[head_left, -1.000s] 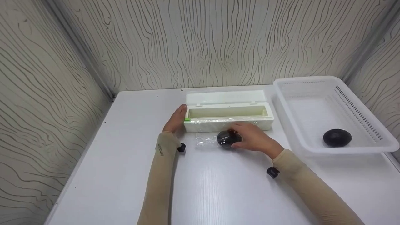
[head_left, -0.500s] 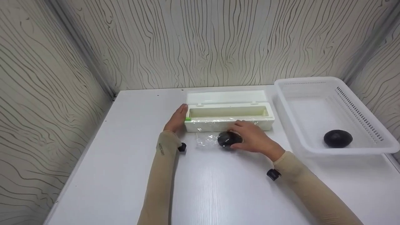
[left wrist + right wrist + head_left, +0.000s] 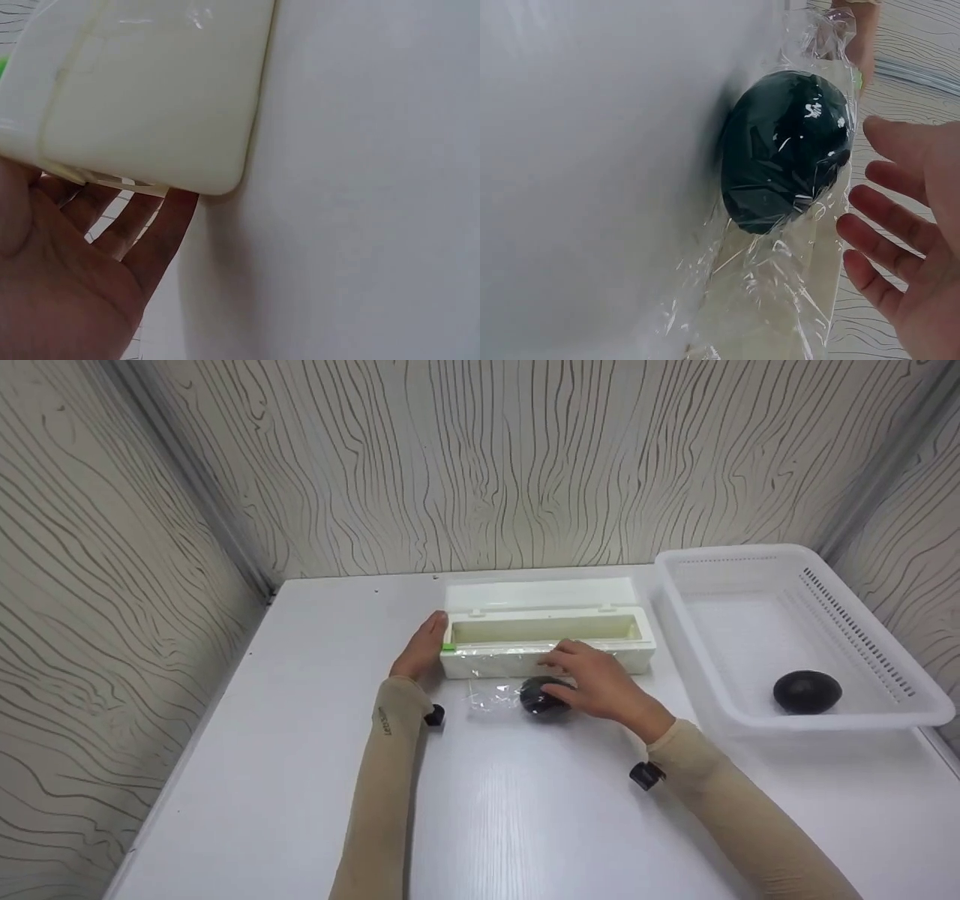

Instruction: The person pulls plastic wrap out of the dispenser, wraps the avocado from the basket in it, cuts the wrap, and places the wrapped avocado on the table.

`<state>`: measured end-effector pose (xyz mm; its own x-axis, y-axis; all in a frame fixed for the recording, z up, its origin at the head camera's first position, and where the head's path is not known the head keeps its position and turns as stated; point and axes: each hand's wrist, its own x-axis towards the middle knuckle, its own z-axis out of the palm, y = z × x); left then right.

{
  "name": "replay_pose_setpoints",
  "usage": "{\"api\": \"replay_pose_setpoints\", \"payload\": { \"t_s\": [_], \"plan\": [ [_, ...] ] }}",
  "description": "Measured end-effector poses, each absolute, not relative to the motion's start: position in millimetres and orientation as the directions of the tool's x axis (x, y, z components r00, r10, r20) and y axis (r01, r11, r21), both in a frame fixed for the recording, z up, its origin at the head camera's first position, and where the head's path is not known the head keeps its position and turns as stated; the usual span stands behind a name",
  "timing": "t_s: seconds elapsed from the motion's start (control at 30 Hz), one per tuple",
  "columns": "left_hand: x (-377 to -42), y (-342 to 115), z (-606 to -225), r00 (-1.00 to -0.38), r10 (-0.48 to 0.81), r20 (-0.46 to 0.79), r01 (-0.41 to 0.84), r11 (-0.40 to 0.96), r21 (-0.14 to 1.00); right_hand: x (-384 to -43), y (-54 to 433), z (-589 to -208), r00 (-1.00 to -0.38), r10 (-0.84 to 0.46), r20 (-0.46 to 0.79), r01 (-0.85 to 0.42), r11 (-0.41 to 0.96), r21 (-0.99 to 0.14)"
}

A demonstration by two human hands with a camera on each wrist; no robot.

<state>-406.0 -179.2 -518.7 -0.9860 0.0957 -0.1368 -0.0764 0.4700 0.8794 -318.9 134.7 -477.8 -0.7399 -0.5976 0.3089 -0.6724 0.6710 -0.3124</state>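
A white cling film box (image 3: pixel 551 660) stands at the back of the table, its lid folded back. Clear cling film (image 3: pixel 491 697) comes down over its front and wraps a dark, smooth, egg-shaped object (image 3: pixel 541 697) lying just before it. My left hand (image 3: pixel 420 651) holds the box by its left end; in the left wrist view the fingers (image 3: pixel 161 232) reach behind that end, tips hidden. Close over the wrapped object is my right hand (image 3: pixel 600 682). Seen from the right wrist, its fingers (image 3: pixel 885 232) are spread and apart from the dark object, holding nothing.
A white plastic basket (image 3: pixel 697 660) stands to the right of the box, with a second dark egg-shaped object (image 3: pixel 808 692) inside near its front. Wood-patterned walls (image 3: pixel 480 465) close off the back and sides of the white table (image 3: pixel 300 720).
My right hand has let go of the wrapped dark object, its fingers lifting up toward the box front. The left hand and the box have stayed in place.
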Motion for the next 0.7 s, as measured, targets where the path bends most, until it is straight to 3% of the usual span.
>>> {"api": "replay_pose_setpoints", "payload": {
  "t_s": [0.27,0.7],
  "plan": [
    [-406.4,-180.5,-518.4,-0.984,0.094,-0.153,-0.091,0.470,0.878,-328.9,106.1,-470.9,-0.770,-0.524,0.364,-0.635,0.684,-0.358],
    [-407.3,-180.3,-518.7,-0.984,0.098,-0.152,-0.089,0.469,0.879,-339.1,45.8,-461.0,-0.706,-0.657,0.265,-0.708,0.636,-0.307]
  ]
}}
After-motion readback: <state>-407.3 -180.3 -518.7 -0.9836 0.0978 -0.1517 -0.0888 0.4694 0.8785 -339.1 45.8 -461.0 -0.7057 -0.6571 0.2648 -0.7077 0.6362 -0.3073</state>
